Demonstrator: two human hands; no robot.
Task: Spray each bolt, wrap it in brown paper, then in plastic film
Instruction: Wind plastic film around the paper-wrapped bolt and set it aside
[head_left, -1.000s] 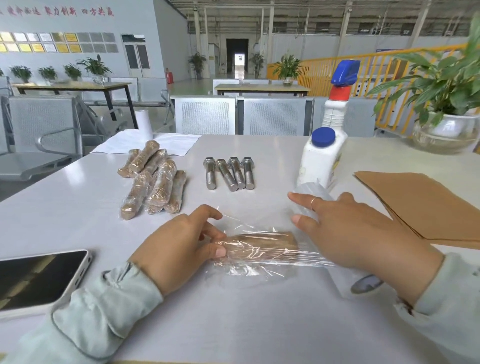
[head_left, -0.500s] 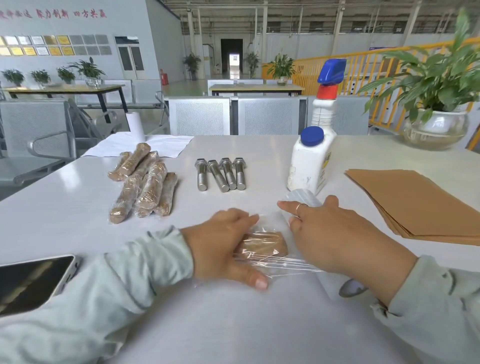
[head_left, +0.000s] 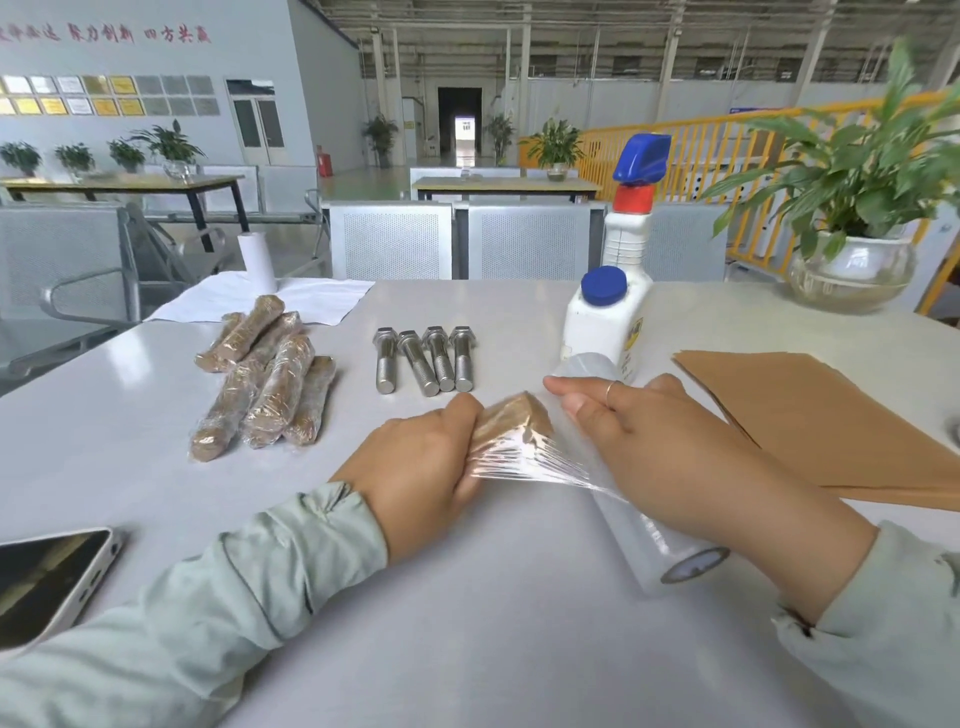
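I see my left hand (head_left: 431, 457) gripping the paper-wrapped bolt (head_left: 511, 418) at the near middle of the white table (head_left: 467, 623), fingers curled round its left part so only the brown right end shows, tilted up toward the far side. My right hand (head_left: 670, 452) lies just right of that bolt, resting over the roll of plastic film (head_left: 660, 540); its fingers curve loosely across the top of the roll, though I cannot tell how firmly they clasp it. A stretched sheet of clear film (head_left: 524, 460) runs from the roll leftward onto the bolt, bridging the small gap between my two hands.

Farther back, four bare bolts (head_left: 423, 358) lie side by side, heads pointing away. To their left sits a pile of wrapped bolts (head_left: 265, 382), each in brown paper under film. The white spray bottle (head_left: 618, 280) with its blue trigger stands just beyond my right hand, and a stack of brown paper sheets (head_left: 810, 410) lies to the right. A phone (head_left: 47, 577) rests at the near left edge, and a potted plant (head_left: 852, 260) stands at the far right.
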